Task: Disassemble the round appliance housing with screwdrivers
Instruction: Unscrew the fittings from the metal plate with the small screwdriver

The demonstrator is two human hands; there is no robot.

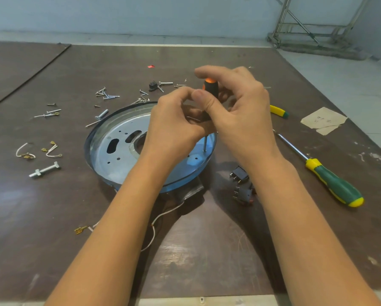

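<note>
The round housing lies flat on the brown table, a grey metal plate with slots inside a clear blue rim. An orange and black screwdriver stands upright over its right side, its shaft tip touching the plate near the rim. My right hand grips the handle from above and behind. My left hand curls round the lower part of the handle, thumb against my right thumb. The middle of the housing is hidden by my left hand.
Several loose screws and bolts lie behind and left of the housing. Short wires with terminals and a bolt sit at left. A green-yellow screwdriver lies at right, another handle behind it. Black switches rest near my right forearm.
</note>
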